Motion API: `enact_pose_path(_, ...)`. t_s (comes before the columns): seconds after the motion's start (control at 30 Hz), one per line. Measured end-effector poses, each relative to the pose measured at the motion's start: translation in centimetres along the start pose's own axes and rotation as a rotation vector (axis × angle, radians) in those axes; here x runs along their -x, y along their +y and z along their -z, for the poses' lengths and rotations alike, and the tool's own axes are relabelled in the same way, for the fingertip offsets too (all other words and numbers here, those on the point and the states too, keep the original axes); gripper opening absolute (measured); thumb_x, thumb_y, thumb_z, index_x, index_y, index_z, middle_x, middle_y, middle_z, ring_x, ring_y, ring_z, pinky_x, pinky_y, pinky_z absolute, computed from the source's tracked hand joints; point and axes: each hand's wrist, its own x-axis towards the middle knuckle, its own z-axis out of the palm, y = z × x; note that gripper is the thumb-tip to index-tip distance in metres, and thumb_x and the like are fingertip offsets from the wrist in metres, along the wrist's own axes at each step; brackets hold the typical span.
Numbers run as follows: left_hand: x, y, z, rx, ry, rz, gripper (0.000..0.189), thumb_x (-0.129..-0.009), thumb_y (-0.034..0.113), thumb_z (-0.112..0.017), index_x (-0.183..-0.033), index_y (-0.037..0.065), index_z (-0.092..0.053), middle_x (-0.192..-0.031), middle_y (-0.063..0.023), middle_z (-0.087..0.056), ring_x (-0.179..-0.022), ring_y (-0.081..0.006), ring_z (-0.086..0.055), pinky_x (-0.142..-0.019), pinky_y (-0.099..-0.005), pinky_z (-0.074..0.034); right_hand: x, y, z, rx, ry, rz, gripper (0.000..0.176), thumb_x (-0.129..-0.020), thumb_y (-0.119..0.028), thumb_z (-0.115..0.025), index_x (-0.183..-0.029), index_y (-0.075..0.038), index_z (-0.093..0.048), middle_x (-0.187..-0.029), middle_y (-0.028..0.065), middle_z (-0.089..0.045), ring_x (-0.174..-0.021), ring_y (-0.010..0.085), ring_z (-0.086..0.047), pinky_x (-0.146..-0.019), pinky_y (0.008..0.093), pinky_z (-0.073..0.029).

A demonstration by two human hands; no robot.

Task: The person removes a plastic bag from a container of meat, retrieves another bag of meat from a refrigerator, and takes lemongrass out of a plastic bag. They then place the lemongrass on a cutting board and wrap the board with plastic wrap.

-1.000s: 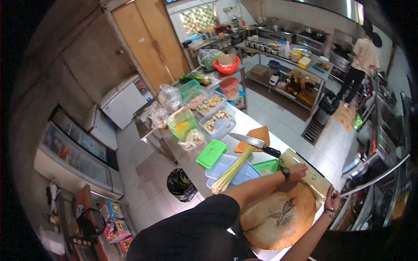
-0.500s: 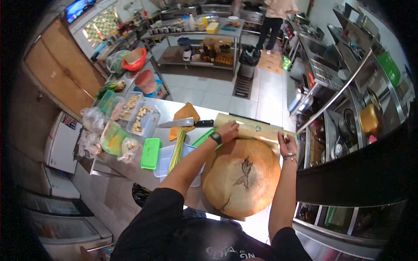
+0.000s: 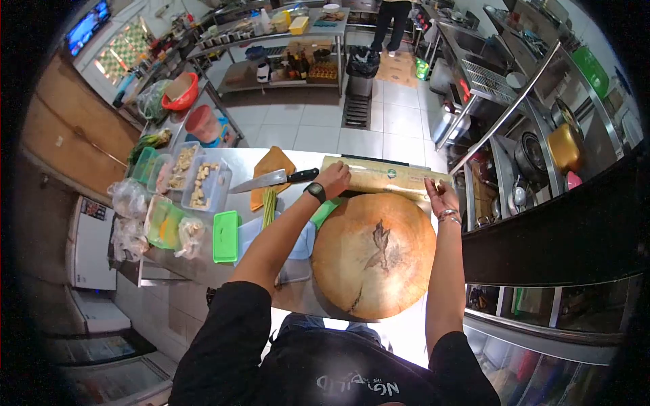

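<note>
A large roll of plastic wrap [image 3: 389, 177] lies across the back of the steel table. My left hand [image 3: 333, 178], with a watch on the wrist, has its fingers closed on the roll's left part. At the right end, my right hand [image 3: 442, 196] pinches at the wrap with fingers together; the film's edge is too clear to make out. Just in front of the roll sits a round wooden chopping block [image 3: 376, 257], bare and cracked in the middle. A knife [image 3: 274, 179] rests on an orange cloth [image 3: 271, 161] left of my left hand.
Lemongrass stalks [image 3: 269, 206] lie over a clear container [image 3: 254, 237], beside a green lid [image 3: 225, 237]. Tubs of cut food [image 3: 203, 186] and plastic bags [image 3: 128, 199] fill the table's left end. Pot shelves [image 3: 528, 162] stand close on the right. Another person [image 3: 391, 26] stands far back.
The view has shifted, so the table sits slightly higher and farther left. Both hands stay at the roll; my right hand's fingers have changed position slightly at its right end.
</note>
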Motion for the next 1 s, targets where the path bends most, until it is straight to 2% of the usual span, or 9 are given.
enact_pose_path(0.3,0.7,2.8,0.9,0.209,0.161,0.347,0.020,-0.080,0.012,-0.054,-0.095,0.002,-0.061,-0.097,-0.0100,-0.057,-0.083,-0.0251,-0.056,-0.074,-0.0359,-0.050,0.0,0.6,-0.4,0.011,-0.008,0.048,0.017,-0.095,0.001,-0.049,-0.102,0.015,-0.043,-0.095,0.0172,-0.048,-0.100,0.0375,-0.058,-0.096,0.0546,-0.054)
enact_pose_path(0.4,1.2,2.1,1.0,0.057,0.245,0.201,0.017,-0.080,0.012,-0.054,-0.090,0.002,-0.062,-0.096,-0.0086,-0.057,-0.088,-0.0243,-0.056,-0.075,-0.0340,-0.050,0.4,0.6,-0.4,0.059,-0.006,0.054,0.038,-0.098,-0.001,-0.045,-0.127,0.018,-0.030,-0.118,0.0224,-0.041,-0.115,0.0372,-0.049,-0.101,0.0506,-0.052)
enact_pose_path(0.53,2.1,-0.8,1.4,0.117,-0.052,0.089,0.015,-0.079,0.011,-0.053,-0.085,0.002,-0.063,-0.094,-0.0085,-0.057,-0.092,-0.0239,-0.056,-0.077,-0.0331,-0.051,0.8,0.4,-0.1,0.031,-0.028,0.018,0.037,-0.098,-0.002,-0.046,-0.126,0.017,-0.031,-0.116,0.0225,-0.041,-0.110,0.0357,-0.051,-0.098,0.0508,-0.054)
enact_pose_path(0.6,1.9,-1.8,1.6,0.119,-0.017,-0.036,0.014,-0.078,0.012,-0.053,-0.081,0.002,-0.063,-0.090,-0.0086,-0.057,-0.091,-0.0237,-0.056,-0.079,-0.0331,-0.050,0.7,0.7,-0.2,-0.004,0.065,0.028,0.013,-0.094,0.001,-0.052,-0.093,0.010,-0.043,-0.094,0.0162,-0.048,-0.093,0.0368,-0.059,-0.094,0.0538,-0.055)
enact_pose_path(0.67,1.5,-1.6,1.6,0.174,-0.069,0.002,0.013,-0.079,0.009,-0.053,-0.084,0.001,-0.063,-0.094,-0.0101,-0.059,-0.097,-0.0258,-0.056,-0.083,-0.0343,-0.050,0.8,1.0,-0.3,0.010,0.071,0.035,0.013,-0.094,0.000,-0.053,-0.092,0.010,-0.044,-0.092,0.0158,-0.048,-0.093,0.0363,-0.060,-0.093,0.0535,-0.056)
enact_pose_path(0.73,1.4,-0.6,1.7,0.492,0.230,0.262,0.014,-0.080,0.004,-0.052,-0.087,0.000,-0.064,-0.101,-0.0116,-0.062,-0.103,-0.0284,-0.057,-0.087,-0.0364,-0.050,1.0,0.8,-0.4,0.028,0.088,0.050,0.013,-0.094,-0.001,-0.053,-0.092,0.009,-0.044,-0.089,0.0155,-0.049,-0.092,0.0357,-0.060,-0.092,0.0532,-0.056)
enact_pose_path(0.77,1.3,-0.7,1.7,0.620,0.096,0.361,0.017,-0.081,-0.001,-0.049,-0.087,0.001,-0.065,-0.104,-0.0126,-0.064,-0.106,-0.0305,-0.057,-0.090,-0.0385,-0.049,1.0,0.7,-0.4,0.067,0.066,0.075,0.014,-0.095,-0.002,-0.052,-0.092,0.010,-0.045,-0.086,0.0153,-0.050,-0.090,0.0351,-0.060,-0.091,0.0529,-0.057)
enact_pose_path(0.83,1.0,-1.1,1.5,0.622,0.165,0.375,0.018,-0.076,-0.003,-0.051,-0.084,0.001,-0.067,-0.097,-0.0120,-0.065,-0.102,-0.0307,-0.058,-0.090,-0.0376,-0.049,0.5,-0.1,-0.2,0.126,-0.006,0.070,0.025,-0.097,-0.004,-0.047,-0.113,0.014,-0.041,-0.104,0.0233,-0.055,-0.097,0.0357,-0.058,-0.091,0.0514,-0.057)
enact_pose_path(1.0,0.3,-1.8,6.3,0.592,0.219,0.380,0.029,-0.066,-0.012,-0.053,-0.086,0.002,-0.068,-0.094,-0.0128,-0.065,-0.097,-0.0311,-0.057,-0.088,-0.0375,-0.049,2.1,-1.3,-1.4,0.282,-0.082,0.206,0.024,-0.097,-0.004,-0.044,-0.112,0.015,-0.045,-0.106,0.0243,-0.057,-0.100,0.0355,-0.059,-0.091,0.0462,-0.056)
